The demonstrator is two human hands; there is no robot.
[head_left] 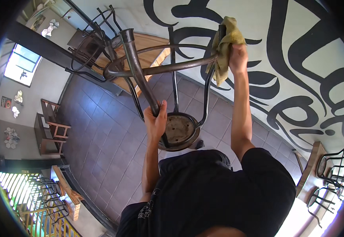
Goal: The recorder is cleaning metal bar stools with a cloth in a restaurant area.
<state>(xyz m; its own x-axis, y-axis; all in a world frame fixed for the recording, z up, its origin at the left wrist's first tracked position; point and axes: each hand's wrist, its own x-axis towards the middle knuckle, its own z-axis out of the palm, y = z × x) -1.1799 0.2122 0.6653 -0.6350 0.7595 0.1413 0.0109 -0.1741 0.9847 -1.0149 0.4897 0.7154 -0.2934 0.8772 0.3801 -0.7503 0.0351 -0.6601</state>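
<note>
An upturned metal bar stool is held up in front of me, its dark tubular legs [135, 59] pointing up and its round seat [178, 129] low, near my body. A metal ring [164, 70] joins the legs. My left hand [155, 121] is wrapped round one leg a little above the seat. Up and to the right, my right hand [238, 57] grips a yellowish cloth [229, 43], which is folded over the end of another leg close to the ring. The cloth hides part of that leg and some of my right fingers.
Behind the stool stands a wooden table [150, 43] with other upturned stools [97, 39] on it. A white wall with black painted shapes [298, 51] runs along the right. More stools [330, 173] rest at a table on the right. Grey tiles [97, 130] cover the floor.
</note>
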